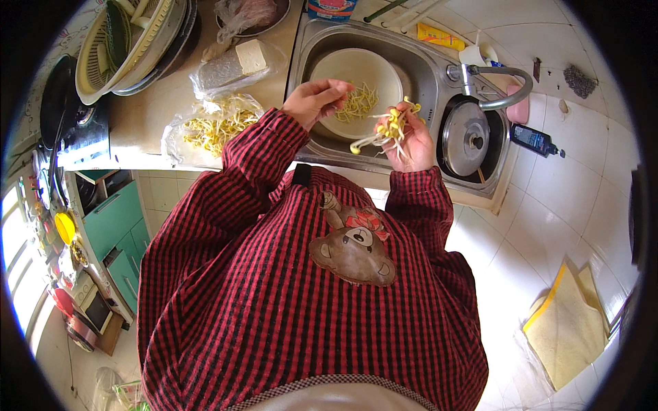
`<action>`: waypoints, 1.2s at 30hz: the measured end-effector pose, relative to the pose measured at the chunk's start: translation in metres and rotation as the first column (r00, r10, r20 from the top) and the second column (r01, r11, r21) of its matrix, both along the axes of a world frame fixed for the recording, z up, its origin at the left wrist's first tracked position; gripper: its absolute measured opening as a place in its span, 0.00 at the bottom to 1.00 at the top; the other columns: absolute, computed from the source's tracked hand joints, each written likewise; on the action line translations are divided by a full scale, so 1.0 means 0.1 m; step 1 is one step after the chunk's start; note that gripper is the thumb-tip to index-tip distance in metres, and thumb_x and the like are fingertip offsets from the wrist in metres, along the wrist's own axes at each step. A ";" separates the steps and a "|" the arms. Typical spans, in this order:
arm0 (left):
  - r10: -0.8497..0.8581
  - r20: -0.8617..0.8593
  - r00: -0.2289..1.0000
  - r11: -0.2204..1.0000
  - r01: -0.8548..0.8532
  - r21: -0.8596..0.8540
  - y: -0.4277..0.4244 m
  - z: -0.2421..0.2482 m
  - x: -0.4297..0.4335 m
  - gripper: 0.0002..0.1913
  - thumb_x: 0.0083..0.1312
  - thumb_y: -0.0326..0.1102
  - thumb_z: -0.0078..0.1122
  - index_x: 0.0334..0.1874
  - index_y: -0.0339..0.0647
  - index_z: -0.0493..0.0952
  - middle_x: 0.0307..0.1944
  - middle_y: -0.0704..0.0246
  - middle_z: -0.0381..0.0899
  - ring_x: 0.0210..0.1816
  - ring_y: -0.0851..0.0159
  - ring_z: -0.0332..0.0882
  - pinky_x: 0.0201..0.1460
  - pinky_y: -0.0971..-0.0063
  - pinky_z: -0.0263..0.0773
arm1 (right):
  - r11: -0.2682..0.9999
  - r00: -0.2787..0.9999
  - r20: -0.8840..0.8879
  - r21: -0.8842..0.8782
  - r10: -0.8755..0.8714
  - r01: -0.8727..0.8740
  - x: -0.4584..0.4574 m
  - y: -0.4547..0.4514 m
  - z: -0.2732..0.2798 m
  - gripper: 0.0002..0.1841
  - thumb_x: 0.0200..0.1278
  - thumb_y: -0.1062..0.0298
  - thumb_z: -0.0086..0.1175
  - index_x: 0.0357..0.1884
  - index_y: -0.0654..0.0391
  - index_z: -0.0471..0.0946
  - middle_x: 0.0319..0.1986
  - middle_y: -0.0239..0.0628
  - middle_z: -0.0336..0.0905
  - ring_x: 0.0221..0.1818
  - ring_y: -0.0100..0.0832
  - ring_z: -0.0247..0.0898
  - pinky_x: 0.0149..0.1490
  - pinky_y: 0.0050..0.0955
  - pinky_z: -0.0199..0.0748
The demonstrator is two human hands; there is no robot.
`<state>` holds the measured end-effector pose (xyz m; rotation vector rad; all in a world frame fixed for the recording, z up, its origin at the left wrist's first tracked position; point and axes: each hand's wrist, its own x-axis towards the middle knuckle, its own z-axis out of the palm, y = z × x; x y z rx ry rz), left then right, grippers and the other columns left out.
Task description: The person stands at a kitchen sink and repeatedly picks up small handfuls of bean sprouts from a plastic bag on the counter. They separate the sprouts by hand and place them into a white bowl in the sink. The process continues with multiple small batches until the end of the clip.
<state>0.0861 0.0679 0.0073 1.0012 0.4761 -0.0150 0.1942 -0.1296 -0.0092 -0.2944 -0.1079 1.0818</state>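
A bunch of soybean sprouts (pixel 394 123) with yellow heads and white stems rests in my right hand (pixel 419 146), over the right rim of a cream bowl (pixel 354 61). My left hand (pixel 316 100) is above the bowl's left edge, thumb and fingertips drawn together. Whether a sprout is between them is too small to make out. Inside the bowl lies a small heap of sprouts (pixel 360 105). The bowl sits in the larger basin of a stainless steel sink (pixel 421 77). Left of my left sleeve, more sprouts (pixel 221 126) lie in an open clear plastic bag (pixel 172 136) on the counter.
A faucet (pixel 506 97) arches over the smaller basin, which holds a metal pot lid (pixel 465 136). Tofu (pixel 252 56) in plastic and a colander (pixel 85 77) with vegetables stand on the left counter. A dark pump bottle (pixel 532 139) is at the right.
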 end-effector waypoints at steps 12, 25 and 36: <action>-0.238 -0.002 0.971 0.970 0.238 -0.058 -0.25 -0.09 0.37 0.18 0.65 0.41 0.57 0.50 0.35 0.74 0.44 0.70 0.77 0.45 0.75 0.75 0.50 0.82 0.71 | 0.998 0.998 -0.032 -0.045 0.053 -0.054 -0.03 0.07 0.07 0.22 0.69 0.64 0.39 0.60 0.67 0.61 0.42 0.46 0.73 0.42 0.40 0.74 0.47 0.39 0.77; -0.326 -0.194 0.925 0.910 0.362 0.201 -0.07 -0.12 0.33 0.17 0.62 0.40 0.62 0.48 0.38 0.76 0.38 0.75 0.80 0.37 0.80 0.75 0.38 0.89 0.67 | 0.983 0.974 0.150 -0.099 0.168 -0.154 -0.02 0.14 -0.01 0.25 0.67 0.66 0.35 0.63 0.68 0.58 0.46 0.45 0.73 0.45 0.40 0.75 0.50 0.40 0.76; -0.295 -0.186 0.937 0.950 0.309 0.052 -0.01 -0.14 0.31 0.14 0.61 0.36 0.61 0.46 0.38 0.75 0.38 0.71 0.77 0.37 0.75 0.72 0.40 0.83 0.66 | 0.966 0.964 0.168 -0.191 0.205 -0.172 -0.06 0.20 0.04 0.26 0.68 0.62 0.37 0.65 0.65 0.56 0.50 0.49 0.72 0.45 0.39 0.75 0.50 0.39 0.75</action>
